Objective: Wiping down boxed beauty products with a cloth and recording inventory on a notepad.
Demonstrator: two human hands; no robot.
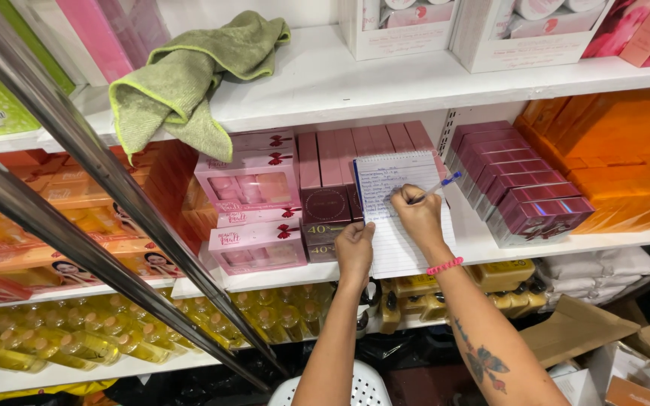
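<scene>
— Where does it stand, from your feed?

— I see the notepad (399, 218) propped on the middle shelf (483, 244), leaning on the dark pink boxes (340, 177); the right hand (417, 216) has its grip pinched on a blue pen (432, 189), tip on the page; the left hand (354, 249) presses flat on the pad's near left corner, fingers together, holding nothing.

— How much is written?

— The top third or so carries lines of ink; the pen sits at about the last of them; the lower half is blank; I judge the noting well begun but far from filling the page.

— And around it?

— Light pink gift boxes (253, 210) to the left, glossy magenta boxes (524, 192) to the right, a green cloth (189, 75) on the shelf above, bottles (77, 342) of yellow liquid below; I can't tell which stock is noted.
</scene>
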